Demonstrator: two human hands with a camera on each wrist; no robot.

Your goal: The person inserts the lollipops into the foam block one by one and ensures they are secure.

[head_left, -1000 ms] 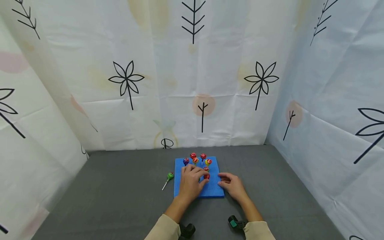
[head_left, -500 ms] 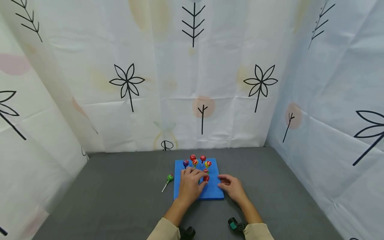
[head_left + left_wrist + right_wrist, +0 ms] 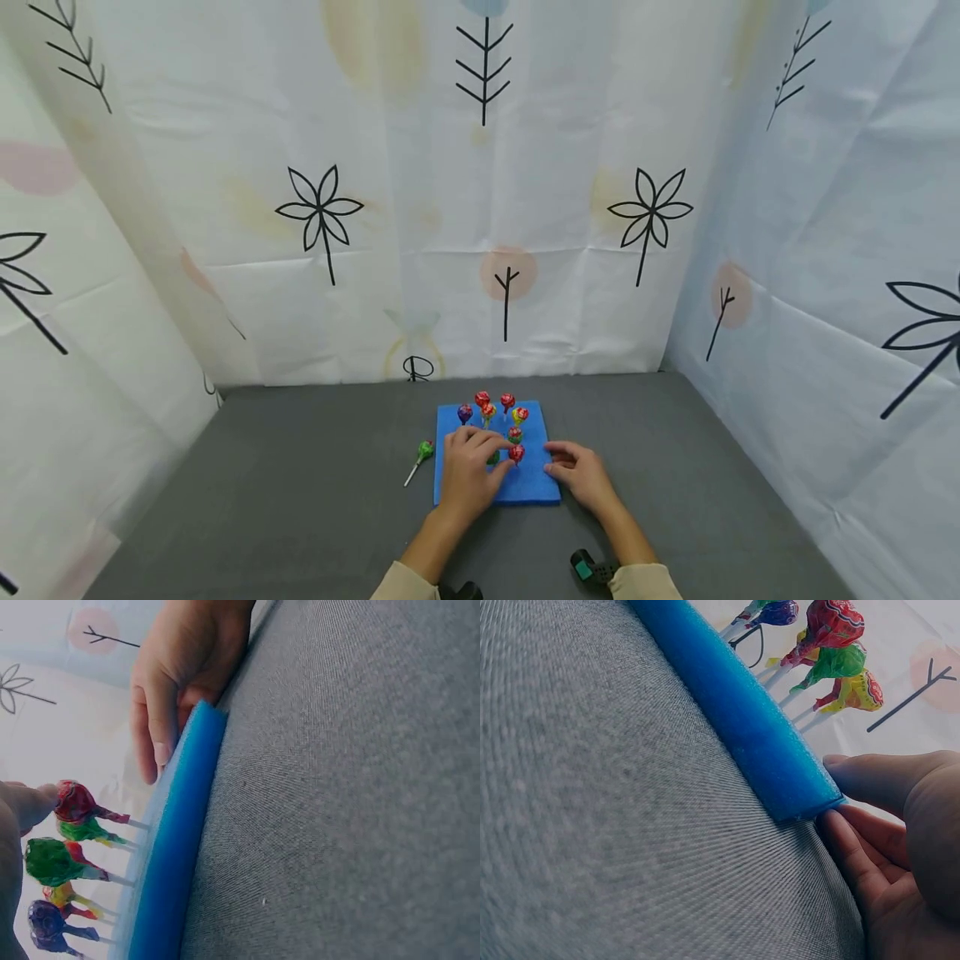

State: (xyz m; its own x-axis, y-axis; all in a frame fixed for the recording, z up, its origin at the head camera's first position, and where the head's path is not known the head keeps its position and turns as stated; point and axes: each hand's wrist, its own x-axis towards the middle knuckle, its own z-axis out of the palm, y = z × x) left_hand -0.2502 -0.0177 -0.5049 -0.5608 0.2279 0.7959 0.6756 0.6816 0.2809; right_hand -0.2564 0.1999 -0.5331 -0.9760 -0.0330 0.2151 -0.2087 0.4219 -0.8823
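While the blue foam block [image 3: 525,487] lies flat on the grey cloth table [image 3: 300,500], both hands are on it. Left hand [image 3: 468,475] rests on the block's near-left part, fingertips at a red lollipop [image 3: 517,452] standing in the block; whether the fingers pinch its stick or only touch it, cannot tell. Right hand [image 3: 581,473] holds the block's right edge at the near corner, thumb on top, fingers against the side, lightly curled. More lollipops stand upright toward the block's far edge: a purple lollipop [image 3: 465,412] at far left, a green-wrapped lollipop [image 3: 514,434] just behind the red one. A green lollipop [image 3: 424,452] lies loose on the table, just left of the block.
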